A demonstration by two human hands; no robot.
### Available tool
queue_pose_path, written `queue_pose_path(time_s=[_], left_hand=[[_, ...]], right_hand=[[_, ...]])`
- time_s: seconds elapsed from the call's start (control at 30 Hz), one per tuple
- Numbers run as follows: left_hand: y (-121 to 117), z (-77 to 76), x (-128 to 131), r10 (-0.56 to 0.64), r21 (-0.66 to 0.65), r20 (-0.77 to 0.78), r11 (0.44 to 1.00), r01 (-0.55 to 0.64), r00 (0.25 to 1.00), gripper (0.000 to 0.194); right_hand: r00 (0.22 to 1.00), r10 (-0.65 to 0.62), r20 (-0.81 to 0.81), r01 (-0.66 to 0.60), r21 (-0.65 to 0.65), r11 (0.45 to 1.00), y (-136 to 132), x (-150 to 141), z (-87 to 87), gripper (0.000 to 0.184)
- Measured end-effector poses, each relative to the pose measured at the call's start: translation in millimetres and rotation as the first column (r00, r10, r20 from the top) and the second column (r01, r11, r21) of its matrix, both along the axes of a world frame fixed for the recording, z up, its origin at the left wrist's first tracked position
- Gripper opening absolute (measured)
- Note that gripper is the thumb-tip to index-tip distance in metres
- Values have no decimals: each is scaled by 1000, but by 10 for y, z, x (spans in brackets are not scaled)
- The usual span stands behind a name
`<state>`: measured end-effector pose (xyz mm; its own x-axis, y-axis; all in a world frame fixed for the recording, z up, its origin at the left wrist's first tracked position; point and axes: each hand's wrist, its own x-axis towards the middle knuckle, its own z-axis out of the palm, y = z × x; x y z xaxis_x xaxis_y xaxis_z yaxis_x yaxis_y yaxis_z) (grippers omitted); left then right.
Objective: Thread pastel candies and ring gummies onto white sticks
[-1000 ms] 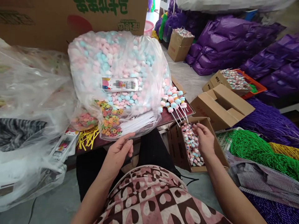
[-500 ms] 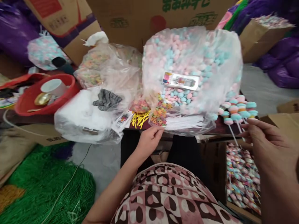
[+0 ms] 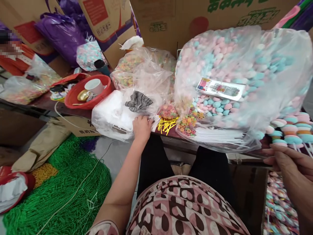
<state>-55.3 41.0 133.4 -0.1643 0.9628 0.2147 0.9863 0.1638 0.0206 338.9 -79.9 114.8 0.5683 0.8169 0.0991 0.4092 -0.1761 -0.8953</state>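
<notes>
While the left forearm reaches up and forward from the body, the left hand (image 3: pixel 142 129) lies back upward over some white packets (image 3: pixel 154 120) at the table's (image 3: pixel 174 133) front edge, between a clear plastic bag (image 3: pixel 105 116) and yellow ties (image 3: pixel 166 125). Its fingers bend downward; whether they pinch a packet, I cannot tell. The right hand (image 3: pixel 293 171) hangs near the table's right end, its fingers loosely apart and pointing left, just below the candy skewers (image 3: pixel 293 130). These lie on the table, long axes running front to back, sticks toward the person and slightly right.
</notes>
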Motion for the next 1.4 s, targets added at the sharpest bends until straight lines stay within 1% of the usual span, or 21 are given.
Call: queue_pose_path(time_s=[0.13,0.23,0.3,0.37,0.43,0.53,0.6,0.63,0.7,0.73,0.8,0.87,0.93,1.0,1.07,1.1,1.17,1.23,1.3,1.33,1.4], left_hand=[[54,-37,-15,-1,14,7,1000,1,1000,27],[-2,26,-36,-26,64,21,998,25,999,27],[-95,101,-10,-70,124,44,990,64,997,29],[-219,178,89,-172,185,107,971,150,979,31],[-350,232,269,-328,227,215,933,280,920,31],[-513,243,634,-544,225,353,839,495,761,32],[-585,212,865,-613,196,420,781,593,669,32],[-612,191,961,-622,181,466,763,620,629,30],[-649,142,1097,-569,152,610,768,623,552,25],[-661,117,1139,-497,116,698,789,603,515,23],[-678,74,1181,-283,-13,857,825,565,432,31],[-685,50,1194,-65,-146,940,812,565,336,36],[-684,59,1198,38,-199,961,782,591,274,27],[-677,102,1205,19,-193,961,763,617,277,22],[-664,159,1215,-76,-165,945,729,665,318,22],[-657,186,1221,-130,-148,934,707,692,333,22],[-644,221,1230,-222,-125,907,669,733,357,24],[-637,229,1237,-275,-124,877,661,740,393,30],[-640,219,1240,-270,-138,869,672,727,415,37],[-645,212,1240,-234,-149,886,675,723,401,37],[-660,197,1238,-101,-180,942,649,739,319,31]], right_hand=[[999,10,-45,-12,-62,998,-14,-43,-31,35],[998,44,-51,-48,-65,997,-26,-89,-59,36],[996,55,-73,-60,-59,996,-14,-163,-62,36],[986,75,-152,-84,-55,995,26,-286,-37,36],[946,159,-283,-180,-47,983,102,-451,21,38],[783,364,-505,-423,-2,906,267,-704,144,46],[676,424,-603,-514,27,857,374,-823,206,52],[657,438,-613,-536,29,844,414,-861,220,52],[671,461,-581,-548,31,836,455,-893,208,43],[691,465,-554,-538,36,842,454,-893,185,37],[720,455,-523,-503,58,862,422,-874,122,30],[729,434,-530,-463,86,882,372,-846,67,28],[718,429,-548,-443,115,889,328,-817,45,31],[688,440,-577,-459,123,880,298,-788,55,44],[653,452,-608,-502,99,859,280,-763,71,59],[640,455,-619,-523,84,848,272,-754,73,60],[636,449,-627,-536,59,842,255,-749,55,48],[653,421,-630,-509,47,859,236,-761,21,33],[687,373,-624,-456,31,890,217,-777,-6,31],[714,350,-606,-427,18,904,209,-783,-10,32],[771,329,-545,-392,1,920,198,-786,0,33]])
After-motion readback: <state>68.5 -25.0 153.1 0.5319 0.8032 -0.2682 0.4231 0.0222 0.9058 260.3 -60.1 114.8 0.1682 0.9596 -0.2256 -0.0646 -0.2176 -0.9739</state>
